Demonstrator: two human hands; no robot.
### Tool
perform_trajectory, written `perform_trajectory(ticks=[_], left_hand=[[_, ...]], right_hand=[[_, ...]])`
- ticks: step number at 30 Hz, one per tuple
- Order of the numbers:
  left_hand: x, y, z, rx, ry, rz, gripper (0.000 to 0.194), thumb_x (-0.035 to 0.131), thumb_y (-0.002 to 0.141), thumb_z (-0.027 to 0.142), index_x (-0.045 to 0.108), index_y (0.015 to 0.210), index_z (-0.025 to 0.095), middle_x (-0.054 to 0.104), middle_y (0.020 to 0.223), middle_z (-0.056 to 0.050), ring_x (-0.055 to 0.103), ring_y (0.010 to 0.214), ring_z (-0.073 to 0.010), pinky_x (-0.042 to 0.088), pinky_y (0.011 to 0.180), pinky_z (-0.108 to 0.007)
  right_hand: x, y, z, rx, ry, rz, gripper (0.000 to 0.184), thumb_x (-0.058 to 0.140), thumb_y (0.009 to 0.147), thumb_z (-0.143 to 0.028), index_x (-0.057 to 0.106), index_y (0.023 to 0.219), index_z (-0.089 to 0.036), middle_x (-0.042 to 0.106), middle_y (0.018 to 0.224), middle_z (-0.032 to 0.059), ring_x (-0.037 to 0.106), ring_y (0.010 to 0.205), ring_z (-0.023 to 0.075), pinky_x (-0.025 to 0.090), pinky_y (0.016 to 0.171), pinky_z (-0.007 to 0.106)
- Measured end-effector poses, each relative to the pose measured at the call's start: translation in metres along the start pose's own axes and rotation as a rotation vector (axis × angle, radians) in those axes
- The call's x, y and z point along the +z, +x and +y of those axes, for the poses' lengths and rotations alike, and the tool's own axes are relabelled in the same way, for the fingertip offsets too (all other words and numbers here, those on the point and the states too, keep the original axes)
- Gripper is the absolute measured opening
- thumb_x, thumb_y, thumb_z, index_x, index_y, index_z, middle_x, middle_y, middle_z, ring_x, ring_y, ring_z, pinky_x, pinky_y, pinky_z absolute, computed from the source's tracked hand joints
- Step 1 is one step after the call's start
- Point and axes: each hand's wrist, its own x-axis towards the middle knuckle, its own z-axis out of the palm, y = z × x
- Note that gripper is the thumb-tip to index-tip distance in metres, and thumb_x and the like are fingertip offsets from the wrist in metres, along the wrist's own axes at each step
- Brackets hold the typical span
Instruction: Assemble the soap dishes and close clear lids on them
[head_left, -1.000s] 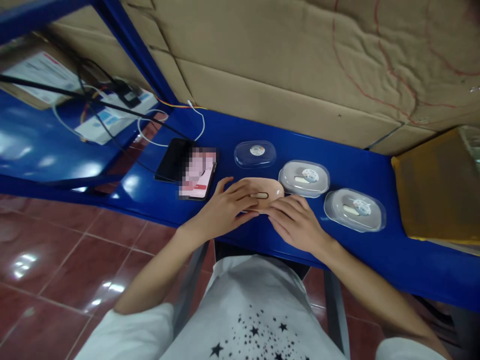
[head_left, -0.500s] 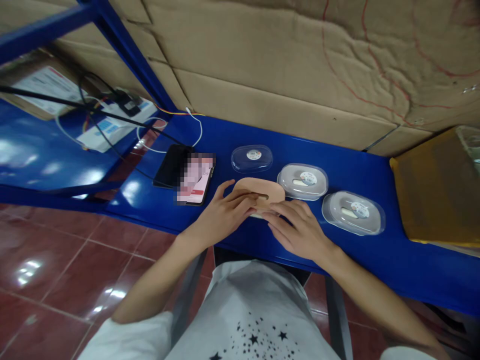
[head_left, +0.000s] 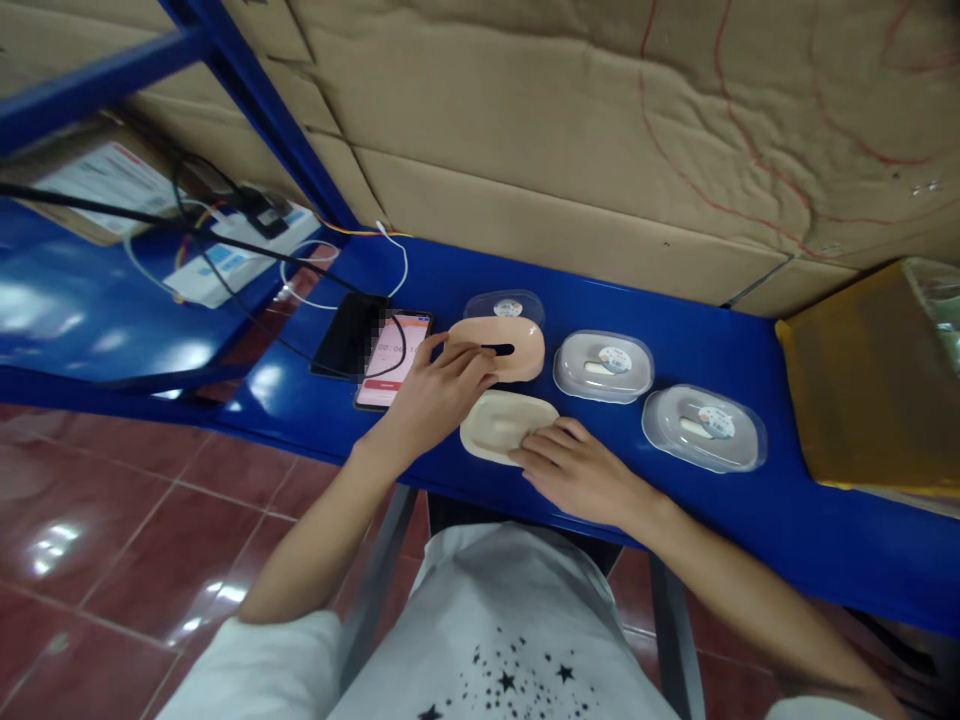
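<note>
My left hand grips the peach-coloured oval tray, which has a dark slot in its middle, by its left side. That tray is raised and partly covers a clear plastic lid bearing a round label. Nearer to me, a cream oval dish rests on the blue table. Fingers of my right hand close over the right end of this dish. To the right sit two oval soap dishes with clear lids and labels, a nearer-left one and a further-right one.
A lit phone lies left of my left hand, beside a black flat object with cables. A yellow-taped box stands at the right. Cardboard lines the back of the blue table.
The peach tray has come off the cream dish and moved up and left with my left hand, uncovering the dish. My right hand has shifted slightly and keeps to the cream dish.
</note>
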Motion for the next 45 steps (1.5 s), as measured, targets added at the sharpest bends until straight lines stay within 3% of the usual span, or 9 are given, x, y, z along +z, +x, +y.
perform_trajectory(ticks=[7, 12, 18, 21, 23, 29, 35, 39, 45], left_hand=[[0.008, -0.006, 0.008, 0.061, 0.008, -0.034, 0.019, 0.050, 0.113, 0.025, 0.068, 0.118, 0.021, 0.081, 0.121, -0.009, 0.073, 0.122, -0.0272, 0.041, 0.116, -0.053], [0.013, -0.009, 0.006, 0.020, -0.002, -0.044, 0.022, 0.052, 0.111, 0.025, 0.071, 0.122, 0.021, 0.076, 0.133, -0.013, 0.069, 0.130, -0.0312, 0.042, 0.116, -0.057], [0.011, -0.018, 0.035, 0.107, -0.028, -0.057, 0.025, 0.059, 0.109, 0.032, 0.069, 0.130, 0.023, 0.067, 0.148, -0.015, 0.060, 0.141, -0.0335, 0.038, 0.122, -0.059], [0.011, -0.015, 0.051, 0.182, -0.004, -0.087, 0.022, 0.057, 0.110, 0.031, 0.069, 0.127, 0.024, 0.066, 0.150, -0.013, 0.060, 0.141, -0.0310, 0.034, 0.126, -0.059], [0.013, -0.011, 0.060, 0.225, 0.023, -0.100, 0.024, 0.055, 0.111, 0.034, 0.068, 0.127, 0.022, 0.065, 0.151, -0.014, 0.059, 0.142, -0.0313, 0.030, 0.129, -0.061], [0.029, -0.001, 0.088, 0.290, 0.026, -0.101, 0.059, 0.063, 0.103, 0.063, 0.061, 0.144, 0.020, 0.058, 0.158, -0.021, 0.054, 0.147, -0.0377, 0.024, 0.132, -0.067], [0.034, 0.004, 0.095, 0.266, -0.007, -0.121, 0.052, 0.061, 0.107, 0.055, 0.061, 0.144, 0.019, 0.057, 0.158, -0.020, 0.053, 0.148, -0.0368, 0.030, 0.130, -0.065], [0.037, 0.006, 0.095, 0.274, -0.017, -0.132, 0.052, 0.058, 0.108, 0.055, 0.061, 0.145, 0.019, 0.059, 0.156, -0.019, 0.053, 0.147, -0.0366, 0.028, 0.130, -0.068], [0.035, 0.005, 0.102, 0.297, -0.016, -0.118, 0.040, 0.058, 0.110, 0.044, 0.064, 0.141, 0.020, 0.066, 0.146, -0.015, 0.057, 0.140, -0.0329, 0.025, 0.133, -0.066]], right_hand=[[0.001, 0.003, -0.010, -0.047, 0.053, -0.057, 0.021, 0.055, 0.109, -0.020, 0.072, 0.120, -0.020, 0.080, 0.104, 0.0051, 0.070, 0.100, 0.0209, 0.048, 0.093, 0.038], [-0.004, -0.001, 0.001, -0.039, 0.042, 0.004, 0.022, 0.059, 0.109, -0.024, 0.073, 0.125, -0.021, 0.079, 0.117, 0.0067, 0.070, 0.110, 0.0212, 0.050, 0.098, 0.038], [-0.037, -0.023, 0.051, 0.304, -0.079, 0.284, 0.044, 0.060, 0.107, -0.027, 0.062, 0.151, -0.029, 0.069, 0.148, 0.0128, 0.061, 0.138, 0.0350, 0.046, 0.114, 0.056], [-0.046, -0.036, 0.074, 0.455, -0.137, 0.183, 0.060, 0.064, 0.105, -0.040, 0.050, 0.162, -0.028, 0.045, 0.171, 0.0181, 0.040, 0.158, 0.0454, 0.034, 0.123, 0.070], [-0.047, -0.043, 0.084, 0.501, -0.135, 0.097, 0.065, 0.064, 0.105, -0.045, 0.046, 0.165, -0.028, 0.039, 0.174, 0.0195, 0.034, 0.161, 0.0474, 0.030, 0.124, 0.074], [-0.059, -0.054, 0.093, 0.497, 0.041, 0.045, 0.059, 0.065, 0.103, -0.050, 0.053, 0.159, -0.034, 0.052, 0.164, 0.0161, 0.050, 0.150, 0.0409, 0.045, 0.119, 0.066], [-0.077, -0.056, 0.104, 0.576, 0.233, 0.019, 0.077, 0.076, 0.091, -0.063, 0.052, 0.159, -0.035, 0.053, 0.162, 0.0133, 0.051, 0.150, 0.0396, 0.047, 0.121, 0.062], [-0.086, -0.047, 0.126, 0.624, 0.330, -0.105, 0.077, 0.079, 0.086, -0.065, 0.057, 0.152, -0.031, 0.067, 0.144, 0.0136, 0.065, 0.131, 0.0384, 0.054, 0.111, 0.060], [-0.074, -0.018, 0.171, 0.592, 0.226, -0.116, 0.072, 0.080, 0.082, -0.064, 0.061, 0.143, -0.030, 0.069, 0.141, 0.0129, 0.065, 0.127, 0.0402, 0.049, 0.110, 0.064]])
